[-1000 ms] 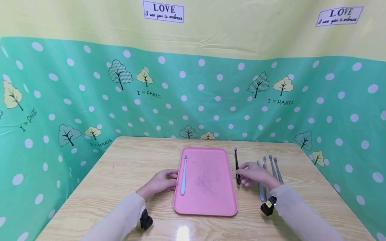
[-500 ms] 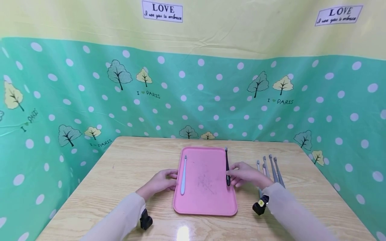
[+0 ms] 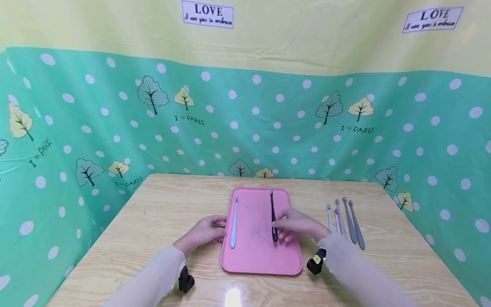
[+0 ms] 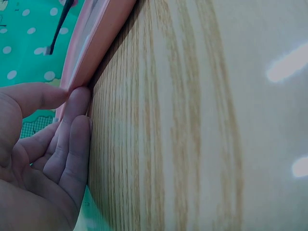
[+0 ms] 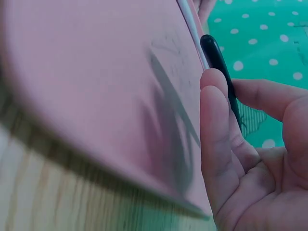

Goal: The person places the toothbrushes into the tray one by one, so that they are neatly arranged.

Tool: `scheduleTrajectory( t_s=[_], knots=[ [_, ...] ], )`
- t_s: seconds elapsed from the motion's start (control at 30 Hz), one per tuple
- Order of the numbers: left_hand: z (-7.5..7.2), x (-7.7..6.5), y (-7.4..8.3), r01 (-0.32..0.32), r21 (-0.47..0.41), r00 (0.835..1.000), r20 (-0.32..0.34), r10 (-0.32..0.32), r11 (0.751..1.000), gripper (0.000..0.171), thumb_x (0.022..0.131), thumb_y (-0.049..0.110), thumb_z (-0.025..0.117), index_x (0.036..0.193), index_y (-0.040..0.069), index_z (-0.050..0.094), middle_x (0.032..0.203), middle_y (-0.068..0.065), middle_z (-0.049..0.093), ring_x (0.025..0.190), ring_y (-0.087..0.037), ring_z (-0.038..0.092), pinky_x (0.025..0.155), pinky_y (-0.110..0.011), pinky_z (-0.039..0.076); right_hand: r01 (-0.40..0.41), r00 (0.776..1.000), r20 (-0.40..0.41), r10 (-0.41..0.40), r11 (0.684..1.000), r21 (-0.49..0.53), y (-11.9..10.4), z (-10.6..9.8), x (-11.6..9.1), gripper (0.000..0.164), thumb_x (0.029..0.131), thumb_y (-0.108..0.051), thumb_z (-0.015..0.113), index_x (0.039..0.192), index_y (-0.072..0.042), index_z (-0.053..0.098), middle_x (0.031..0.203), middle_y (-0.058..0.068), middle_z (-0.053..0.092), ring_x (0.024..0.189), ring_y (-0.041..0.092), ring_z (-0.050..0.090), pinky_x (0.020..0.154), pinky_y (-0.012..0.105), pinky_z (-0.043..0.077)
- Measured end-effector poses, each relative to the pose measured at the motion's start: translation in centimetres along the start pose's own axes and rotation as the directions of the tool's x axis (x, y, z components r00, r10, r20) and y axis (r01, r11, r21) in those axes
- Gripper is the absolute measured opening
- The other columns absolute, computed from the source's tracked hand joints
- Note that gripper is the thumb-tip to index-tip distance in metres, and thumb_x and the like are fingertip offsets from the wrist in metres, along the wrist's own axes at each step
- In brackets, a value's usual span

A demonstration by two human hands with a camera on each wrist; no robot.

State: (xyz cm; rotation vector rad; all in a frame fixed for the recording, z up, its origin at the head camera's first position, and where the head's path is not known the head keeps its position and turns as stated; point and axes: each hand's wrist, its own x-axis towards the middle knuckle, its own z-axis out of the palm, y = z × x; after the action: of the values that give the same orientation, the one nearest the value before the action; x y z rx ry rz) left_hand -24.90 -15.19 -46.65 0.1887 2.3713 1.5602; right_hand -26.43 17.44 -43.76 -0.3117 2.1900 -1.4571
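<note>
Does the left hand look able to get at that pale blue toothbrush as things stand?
Probably yes: the left hand sits against the pink tray, beside the pale blue toothbrush, with only the rim visible between them.

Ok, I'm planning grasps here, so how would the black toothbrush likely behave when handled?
The black toothbrush is probably stiff: it runs straight past where the right hand pinches it. It's likely light, since only a pinch holds it. Its rounded, glossy handle may slip or roll a little.
</note>
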Motion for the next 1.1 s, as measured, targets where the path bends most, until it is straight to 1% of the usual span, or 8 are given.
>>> scheduleTrajectory(
  t_s=[0.2, 0.33, 0.63, 0.8, 1.1],
  knots=[
    [0.1, 0.0, 0.0, -0.007, 0.001, 1.000, 0.011, 0.007, 1.000, 0.062, 0.090, 0.016, 0.072, 0.146, 0.001, 0.049, 0.118, -0.011, 0.058, 0.081, -0.020, 0.070, 0.072, -0.035, 0.058, -0.003, 1.000, 0.018, 0.002, 1.000, 0.007, -0.3, 1.1, 0.6, 0.027, 0.096, -0.018, 0.067, 0.107, 0.004, 0.057, 0.079, 0.013, 0.066, 0.062, 0.014, 0.066, 0.056, 0.027, 0.058],
    [0.1, -0.1, 0.0, -0.010, -0.001, 1.000, 0.010, 0.010, 1.000, 0.062, 0.090, 0.015, 0.071, 0.146, 0.000, 0.048, 0.117, -0.011, 0.058, 0.081, -0.020, 0.070, 0.072, -0.035, 0.058, -0.002, 1.000, 0.027, 0.002, 1.000, 0.002, -0.7, 1.7, 0.9, 0.025, 0.096, -0.019, 0.067, 0.103, 0.003, 0.059, 0.077, 0.013, 0.066, 0.060, 0.015, 0.066, 0.056, 0.030, 0.059],
    [0.1, -0.1, -0.1, -0.006, -0.008, 1.000, 0.001, 0.006, 1.000, 0.062, 0.089, 0.012, 0.070, 0.146, -0.002, 0.048, 0.118, -0.012, 0.059, 0.080, -0.020, 0.070, 0.072, -0.035, 0.059, -0.013, 0.998, 0.057, 0.015, 0.999, -0.034, -1.0, 3.7, 2.2, 0.019, 0.095, -0.019, 0.067, 0.093, -0.001, 0.061, 0.071, 0.012, 0.067, 0.054, 0.013, 0.063, 0.056, 0.031, 0.059],
    [0.2, 0.0, 0.0, -0.003, -0.002, 1.000, -0.005, 0.003, 1.000, 0.062, 0.089, 0.013, 0.071, 0.145, -0.001, 0.048, 0.117, -0.011, 0.059, 0.080, -0.020, 0.070, 0.071, -0.035, 0.059, -0.040, 0.997, 0.059, 0.042, 0.999, -0.026, -1.0, 4.9, 2.9, 0.020, 0.094, -0.020, 0.069, 0.092, -0.002, 0.062, 0.070, 0.012, 0.068, 0.054, 0.013, 0.065, 0.055, 0.031, 0.059],
    [0.0, 0.0, -0.2, -0.014, -0.004, 1.000, -0.006, 0.014, 1.000, 0.063, 0.089, 0.013, 0.071, 0.145, -0.001, 0.048, 0.117, -0.012, 0.059, 0.079, -0.020, 0.070, 0.071, -0.035, 0.059, -0.041, 0.995, 0.088, 0.040, 0.999, 0.010, -1.1, 6.4, 4.0, 0.021, 0.093, -0.018, 0.071, 0.093, 0.000, 0.061, 0.074, 0.015, 0.071, 0.057, 0.014, 0.068, 0.054, 0.028, 0.058]
  ],
)
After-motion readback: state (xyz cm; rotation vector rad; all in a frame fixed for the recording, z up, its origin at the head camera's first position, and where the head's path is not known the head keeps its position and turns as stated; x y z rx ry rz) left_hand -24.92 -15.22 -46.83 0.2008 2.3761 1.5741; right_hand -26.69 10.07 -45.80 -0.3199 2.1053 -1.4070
